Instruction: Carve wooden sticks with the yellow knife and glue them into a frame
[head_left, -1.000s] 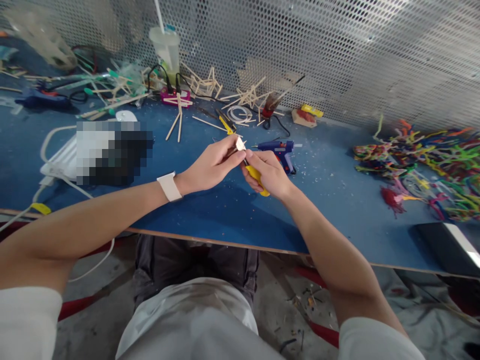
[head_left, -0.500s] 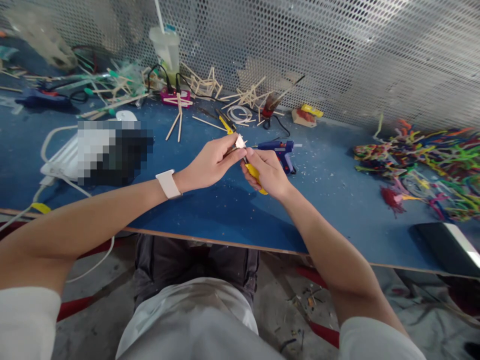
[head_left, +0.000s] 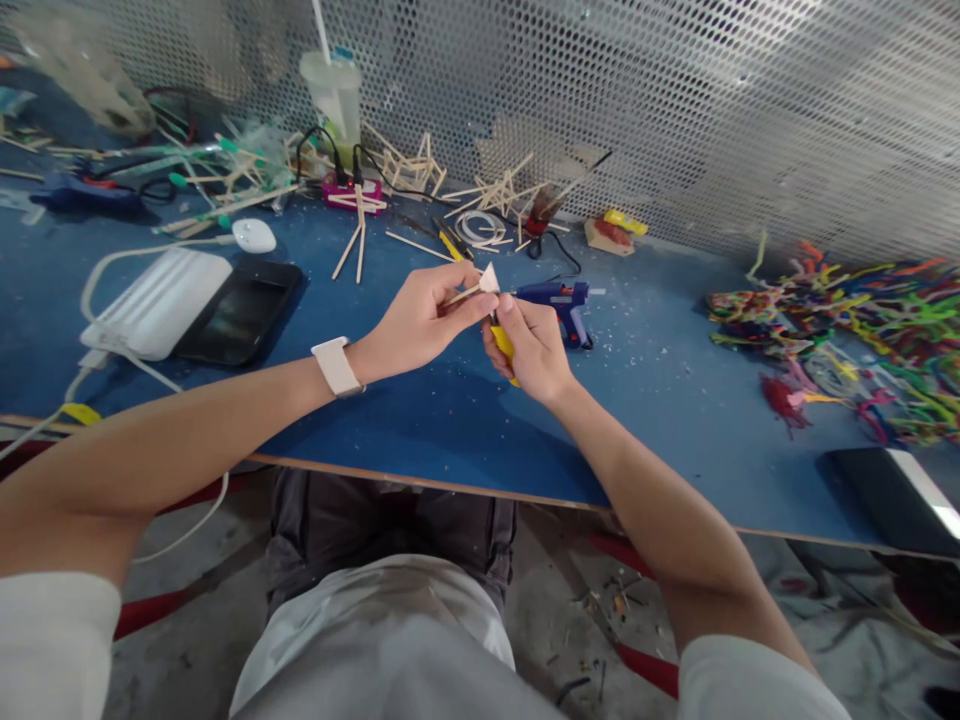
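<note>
My left hand [head_left: 420, 315] pinches a thin wooden stick [head_left: 463, 294] with a small white pointed piece [head_left: 489, 279] at its end. Close against it on the right, my right hand [head_left: 531, 345] is wrapped round a yellow-handled cutter [head_left: 502, 348]; its tip is hidden at the fingers and the white piece. Just behind my right hand lies a blue glue gun [head_left: 559, 297] on the blue table [head_left: 450, 430]. A second yellow and black cutter [head_left: 451, 241] rests beyond my left fingers.
A phone [head_left: 241, 312] and white power bank [head_left: 161, 305] with cables lie left. Stick structures [head_left: 409, 165], a pink power socket [head_left: 352, 193] and a cup [head_left: 334, 100] stand near the mesh wall. Colourful pipe cleaners [head_left: 862, 330] and a dark case [head_left: 885, 495] are right.
The white piece has turned more upright and shifted slightly right. The yellow handle in my right hand is tilted more steeply, and more of the stick shows between my left fingers.
</note>
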